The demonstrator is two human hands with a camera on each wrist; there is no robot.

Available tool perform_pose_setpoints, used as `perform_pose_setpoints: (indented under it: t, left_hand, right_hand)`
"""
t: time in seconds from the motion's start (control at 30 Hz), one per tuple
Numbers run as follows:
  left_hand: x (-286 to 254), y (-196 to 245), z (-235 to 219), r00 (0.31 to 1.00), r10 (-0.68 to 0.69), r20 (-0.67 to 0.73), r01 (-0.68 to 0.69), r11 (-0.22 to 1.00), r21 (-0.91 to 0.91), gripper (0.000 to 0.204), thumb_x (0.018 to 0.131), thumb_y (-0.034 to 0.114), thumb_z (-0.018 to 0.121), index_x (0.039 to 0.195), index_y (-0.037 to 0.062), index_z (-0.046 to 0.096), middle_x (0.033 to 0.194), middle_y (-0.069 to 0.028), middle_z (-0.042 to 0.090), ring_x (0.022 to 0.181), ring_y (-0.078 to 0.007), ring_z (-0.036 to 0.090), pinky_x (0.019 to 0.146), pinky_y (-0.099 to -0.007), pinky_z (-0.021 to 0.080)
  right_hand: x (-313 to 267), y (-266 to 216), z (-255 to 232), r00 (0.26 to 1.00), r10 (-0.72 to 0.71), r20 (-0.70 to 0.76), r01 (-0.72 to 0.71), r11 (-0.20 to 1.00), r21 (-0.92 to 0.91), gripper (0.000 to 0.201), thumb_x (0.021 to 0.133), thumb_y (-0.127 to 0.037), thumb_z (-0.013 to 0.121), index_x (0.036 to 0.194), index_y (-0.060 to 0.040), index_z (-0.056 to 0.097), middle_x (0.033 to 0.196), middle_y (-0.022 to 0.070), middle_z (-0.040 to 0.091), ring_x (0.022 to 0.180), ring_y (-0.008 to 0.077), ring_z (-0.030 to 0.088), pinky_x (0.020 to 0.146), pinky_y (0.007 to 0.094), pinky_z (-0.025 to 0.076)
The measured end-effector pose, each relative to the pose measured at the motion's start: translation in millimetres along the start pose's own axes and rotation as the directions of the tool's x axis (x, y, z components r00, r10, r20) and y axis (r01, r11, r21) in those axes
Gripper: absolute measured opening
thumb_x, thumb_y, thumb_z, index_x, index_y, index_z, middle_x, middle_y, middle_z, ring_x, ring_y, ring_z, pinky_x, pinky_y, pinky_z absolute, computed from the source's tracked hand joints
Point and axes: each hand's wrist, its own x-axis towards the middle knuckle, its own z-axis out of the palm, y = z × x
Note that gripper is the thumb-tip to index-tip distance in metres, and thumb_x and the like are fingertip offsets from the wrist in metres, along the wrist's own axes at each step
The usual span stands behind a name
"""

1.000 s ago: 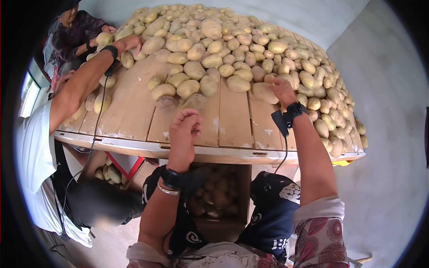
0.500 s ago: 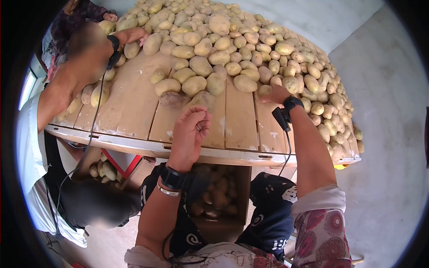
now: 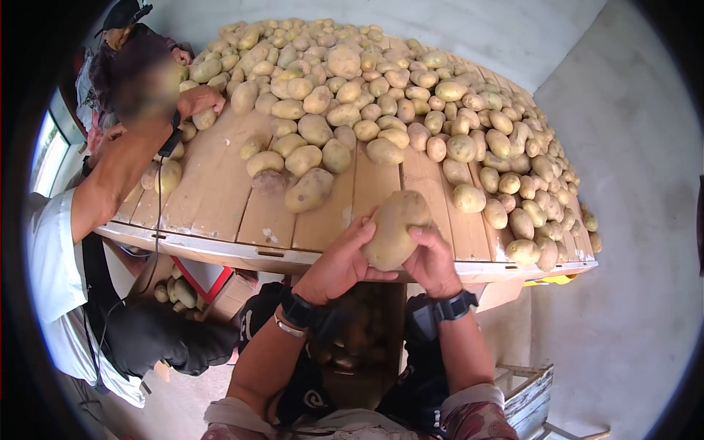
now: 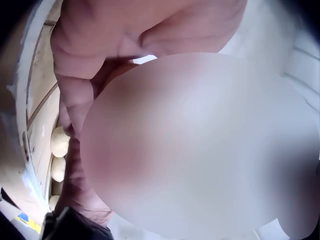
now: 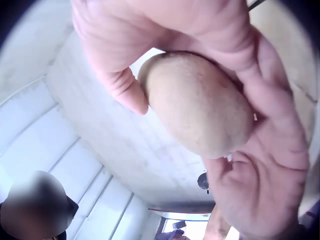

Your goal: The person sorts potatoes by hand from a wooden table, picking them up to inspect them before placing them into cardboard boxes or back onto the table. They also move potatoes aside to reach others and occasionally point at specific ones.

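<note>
Both hands, left hand (image 3: 339, 265) and right hand (image 3: 433, 262), curl round one potato (image 3: 394, 229) above the desk's (image 3: 220, 198) near edge.

The potato (image 3: 394, 229) held in the hands is pale tan-yellow, like the heap of potatoes (image 3: 381, 81) behind it. The table (image 3: 220, 183) is light, unpainted wood with white flecks. Black wristbands (image 3: 455, 306) sit on both wrists. The sleeves (image 3: 477, 422) carry a red-and-cream floral pattern. The walls (image 3: 623, 220) are grey-white.
</note>
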Motion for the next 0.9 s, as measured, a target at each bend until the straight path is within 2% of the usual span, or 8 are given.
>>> perform_pose_setpoints:
  t: [0.2,0.4,0.47,0.57,0.63,0.8,0.87,0.9]
  left_hand:
    - [23,-32,4,0.994,0.028,-0.107,-0.019,0.996,0.084,0.057,0.093,0.033,0.043,0.140,0.0144,0.014,0.135,-0.0052,0.034,0.117,-0.0203,0.044,0.081,-0.0395,0.051]
    - [33,-32,10,0.970,0.230,-0.085,-0.197,0.938,0.287,0.058,0.090,0.037,0.049,0.138,0.0159,0.024,0.130,-0.0029,0.034,0.117,-0.0159,0.039,0.082,-0.0358,0.049]
    - [27,-27,13,0.992,0.022,-0.121,-0.012,0.996,0.089,0.061,0.090,0.042,0.048,0.139,0.0172,0.022,0.131,-0.0026,0.034,0.118,-0.0163,0.038,0.084,-0.0368,0.047]
    - [24,-24,4,0.995,-0.045,-0.088,0.045,0.999,0.007,0.065,0.089,0.047,0.046,0.141,0.0191,0.018,0.131,-0.0023,0.034,0.118,-0.0152,0.039,0.082,-0.0363,0.048]
    - [24,-18,5,0.996,-0.072,-0.048,0.068,0.995,-0.074,0.066,0.089,0.048,0.046,0.141,0.0198,0.017,0.131,-0.0021,0.034,0.117,-0.0145,0.040,0.081,-0.0362,0.049]
    - [26,-34,2,0.979,0.073,-0.192,-0.057,0.994,0.089,0.060,0.093,0.044,0.038,0.140,0.0112,0.018,0.132,-0.0035,0.035,0.113,-0.0169,0.045,0.094,-0.0356,0.040]
    - [31,-37,-14,0.994,0.065,-0.091,-0.030,0.939,0.341,0.058,0.095,0.041,0.035,0.138,0.0080,0.018,0.133,-0.0064,0.035,0.118,-0.0178,0.042,0.100,-0.0342,0.034]
    - [33,-42,-5,0.987,0.096,-0.128,-0.074,0.982,0.172,0.057,0.095,0.041,0.035,0.138,0.0082,0.018,0.133,-0.0073,0.035,0.120,-0.0183,0.039,0.100,-0.0341,0.034]
  right_hand:
    - [-9,35,-43,0.957,-0.064,-0.283,0.064,0.998,-0.008,0.055,0.090,-0.046,0.043,0.127,-0.0055,0.040,0.122,0.0097,0.049,0.113,0.0232,0.048,0.097,0.0380,0.038]
    - [-3,8,-30,0.974,-0.152,-0.168,0.153,0.988,-0.008,0.055,0.087,-0.046,0.047,0.122,-0.0038,0.042,0.109,0.0126,0.052,0.105,0.0231,0.050,0.093,0.0366,0.040]
    - [-2,12,-27,0.963,-0.109,-0.248,0.120,0.992,0.028,0.057,0.085,-0.046,0.049,0.123,-0.0032,0.041,0.109,0.0127,0.052,0.105,0.0236,0.050,0.093,0.0366,0.040]
    - [-3,13,-20,0.953,-0.107,-0.282,0.094,0.994,-0.062,0.060,0.083,-0.041,0.054,0.127,-0.0038,0.037,0.113,0.0133,0.050,0.107,0.0252,0.049,0.094,0.0360,0.038]
    - [-3,7,-7,0.969,-0.236,-0.075,0.220,0.958,-0.182,0.064,0.083,-0.037,0.055,0.132,-0.0048,0.031,0.117,0.0143,0.047,0.109,0.0259,0.047,0.096,0.0360,0.037]
    - [2,16,-16,0.963,-0.209,-0.171,0.162,0.953,-0.255,0.058,0.086,-0.030,0.053,0.134,-0.0081,0.030,0.119,0.0135,0.046,0.110,0.0215,0.046,0.095,0.0325,0.038]
    - [5,14,-24,0.955,-0.258,-0.147,0.140,0.829,-0.541,0.048,0.089,-0.027,0.047,0.132,-0.0076,0.034,0.117,0.0112,0.048,0.107,0.0180,0.048,0.091,0.0288,0.040]
    - [0,8,-19,0.943,-0.272,-0.190,0.100,0.781,-0.617,0.046,0.091,-0.027,0.044,0.131,-0.0063,0.036,0.115,0.0105,0.049,0.106,0.0173,0.049,0.090,0.0289,0.040]
